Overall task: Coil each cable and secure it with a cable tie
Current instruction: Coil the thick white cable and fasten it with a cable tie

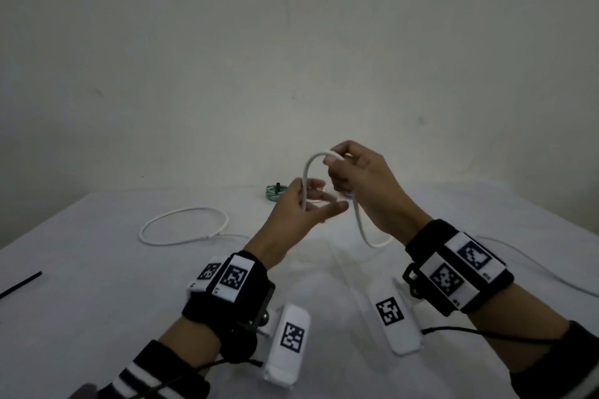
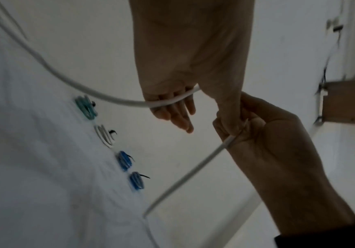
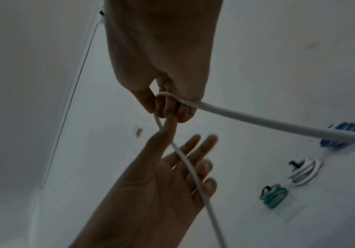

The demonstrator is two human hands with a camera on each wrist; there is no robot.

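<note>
White cloth covers the table (image 1: 97,317) below a bare pale wall (image 1: 291,42). Above it, the right hand (image 1: 363,185) pinches the white cable (image 1: 306,172), draped over the spread left hand (image 1: 301,214).

A thin white cable (image 1: 307,178) arches up in the air between both hands; its loose part lies in a loop (image 1: 184,225) on the worktop (image 1: 97,301), left side.
</note>
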